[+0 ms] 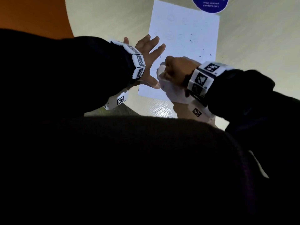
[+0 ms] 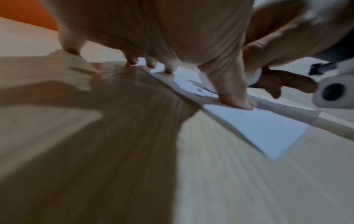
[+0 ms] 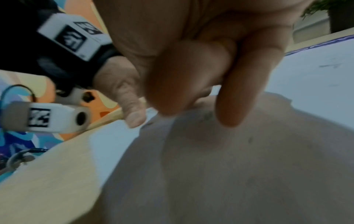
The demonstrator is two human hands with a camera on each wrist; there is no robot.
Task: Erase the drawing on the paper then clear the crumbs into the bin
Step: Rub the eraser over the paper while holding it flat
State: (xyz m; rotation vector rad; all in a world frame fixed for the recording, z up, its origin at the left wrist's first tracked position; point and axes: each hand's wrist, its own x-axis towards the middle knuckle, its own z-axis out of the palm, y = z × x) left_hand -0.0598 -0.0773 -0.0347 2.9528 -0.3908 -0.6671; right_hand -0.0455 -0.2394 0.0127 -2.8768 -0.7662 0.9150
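Head view: paper (image 1: 183, 46) lies flat on table (image 1: 251, 54), faint pencil marks left on it, dark crumbs (image 1: 201, 57) scattered twd its right side. My L hand (image 1: 146, 52) is spread flat, fingers straight, pressing paper's left edge; thumb down near the bottom corner. My R hand (image 1: 177, 70) is fisted round a white tissue (image 1: 172, 88), wad poking out front and trailing back under the wrist, sitting on paper's lower part just beside L thumb. Blue round sticker (image 1: 209, 4) on table past paper's far edge. Bin not in shot.

L wrist view: fingertips (image 2: 168, 70) planted along paper (image 2: 258, 130) edge, thumb pressing down w/ crumbs (image 2: 201, 91) just behind it. Little finger lands on bare table (image 2: 134, 151). R hand (image 2: 272, 45) close by at right.

R wrist view: my fingers (image 3: 229, 98) curled in, clamping tissue (image 3: 229, 166), which fills the lower frame and covers paper (image 3: 316, 72). A few dark specks on tissue. L thumb (image 3: 132, 109) touching paper beside it. Frame blurry.
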